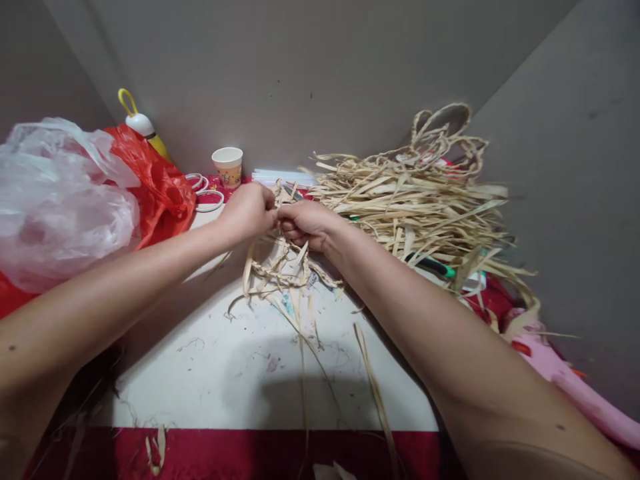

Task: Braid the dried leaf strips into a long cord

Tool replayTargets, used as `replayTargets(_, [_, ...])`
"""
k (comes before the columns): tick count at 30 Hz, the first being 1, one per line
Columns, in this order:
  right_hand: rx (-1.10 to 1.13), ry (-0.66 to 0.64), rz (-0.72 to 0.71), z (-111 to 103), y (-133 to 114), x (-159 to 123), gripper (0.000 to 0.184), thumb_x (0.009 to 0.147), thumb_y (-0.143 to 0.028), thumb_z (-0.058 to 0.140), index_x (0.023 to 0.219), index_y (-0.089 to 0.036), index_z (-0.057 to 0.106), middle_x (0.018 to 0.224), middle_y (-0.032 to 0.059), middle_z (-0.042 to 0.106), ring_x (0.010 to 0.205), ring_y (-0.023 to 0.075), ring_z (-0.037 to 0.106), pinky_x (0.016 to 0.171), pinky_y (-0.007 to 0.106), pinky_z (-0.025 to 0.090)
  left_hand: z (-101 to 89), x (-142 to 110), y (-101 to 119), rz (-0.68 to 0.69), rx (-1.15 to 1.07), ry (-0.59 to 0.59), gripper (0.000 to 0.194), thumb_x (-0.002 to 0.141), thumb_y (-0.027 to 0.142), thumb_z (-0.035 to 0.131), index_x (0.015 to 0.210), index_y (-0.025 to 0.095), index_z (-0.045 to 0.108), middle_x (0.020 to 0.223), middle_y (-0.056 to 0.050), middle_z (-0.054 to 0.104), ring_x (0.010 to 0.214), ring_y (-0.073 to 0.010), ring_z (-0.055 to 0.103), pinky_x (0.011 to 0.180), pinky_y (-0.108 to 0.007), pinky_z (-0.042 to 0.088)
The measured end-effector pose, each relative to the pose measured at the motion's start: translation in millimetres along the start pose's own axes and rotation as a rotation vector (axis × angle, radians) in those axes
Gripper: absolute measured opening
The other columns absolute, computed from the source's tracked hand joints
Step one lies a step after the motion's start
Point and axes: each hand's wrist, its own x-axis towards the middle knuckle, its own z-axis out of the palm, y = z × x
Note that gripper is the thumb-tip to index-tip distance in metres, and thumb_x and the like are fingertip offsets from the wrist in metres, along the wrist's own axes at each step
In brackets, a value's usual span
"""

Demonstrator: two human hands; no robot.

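Two bare forearms reach in from the near side of a white board [200, 373] lying on a red cloth [250, 453]. Over the far part of the board, the left hand [250, 210] and right hand [307, 223] meet, fingers curled and fingertips pressed together. Each grip appears closed on the braided straw [280, 275], though the exact strands pinched are hidden. Its plaited lengths and loose ends spill below the hands onto the middle of the board, and a few tips poke up beyond them.

To work it well, I judge that one grip should pin the straw right beside the crossing while the other draws each strand snug with even, gentle tension; dry-looking strips like these may split if jerked. Keeping the trailing ends apart should help avoid tangles.

A separate loose straw strip [373, 380] lies at the board's near right, overhanging its edge. Right of the board is a large heap of straw strips [400, 200], with a black-and-green handle [433, 265] at its near side. Left of the board are a clear plastic bag [65, 200] and a red plastic bag [160, 190]. Just beyond the board stands a paper cup [229, 167] with a printed pattern, too small to make out. No brand, label or writing can be read.
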Motion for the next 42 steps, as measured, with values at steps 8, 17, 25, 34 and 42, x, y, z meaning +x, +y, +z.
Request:
replayTargets(8, [0.123,-0.028,0.040,-4,4,2,0.030,0.073,-0.009,0.051,0.055,-0.019,0.029,0.035,-0.0092,0.029,0.028,0.0009,0.019,0.028,0.012,0.012,15.9,-26,20,0.125,0.399,-0.047,0.029,0.076,0.017,0.048,0.097,0.009,0.066,0.089,-0.016,0.067,0.079,-0.0269,0.064,0.065,-0.031,0.041])
replayTargets(17, [0.140,-0.064,0.069,-3,4,0,0.026,0.075,-0.006,0.051,0.056,-0.017,0.037,0.035,-0.0097,0.027,0.029,0.0011,0.017,0.027,0.012,0.011,14.8,-54,24,0.177,0.453,-0.192,0.033,0.083,0.014,0.038,0.109,0.007,0.057,0.090,-0.016,0.067,0.079,-0.0275,0.066,0.060,-0.032,0.043])
replayTargets(25, [0.256,-0.115,0.124,-14,-6,-3,0.023,0.081,-0.007,0.042,0.061,-0.017,0.037,0.038,-0.0114,0.020,0.030,0.0014,0.012,0.027,0.011,0.011,-2.9,-106,21,0.185,0.359,-0.371,0.036,0.082,0.020,0.040,0.117,0.018,0.051,0.068,-0.008,0.067,0.057,-0.0218,0.060,0.050,-0.028,0.034])
replayTargets(34, [0.313,-0.161,0.152,-19,-8,-3,0.018,0.078,-0.007,0.044,0.064,-0.016,0.039,0.040,-0.0093,0.028,0.030,0.0022,0.016,0.025,0.011,0.015,-74.0,-86,23,0.081,-0.027,0.106,0.027,0.082,0.030,0.045,0.069,0.016,0.064,0.056,-0.002,0.054,0.051,-0.0108,0.041,0.055,-0.025,0.031])
replayTargets(42, [0.306,-0.204,0.145,-24,-7,-1,0.017,0.078,-0.008,0.044,0.063,-0.015,0.041,0.041,-0.0089,0.028,0.030,0.0024,0.019,0.025,0.011,0.015,-10.4,8,8,-0.376,-0.788,-0.276,0.008,0.071,0.015,0.057,0.065,0.010,0.059,0.059,-0.004,0.057,0.053,-0.0109,0.052,0.054,-0.023,0.041])
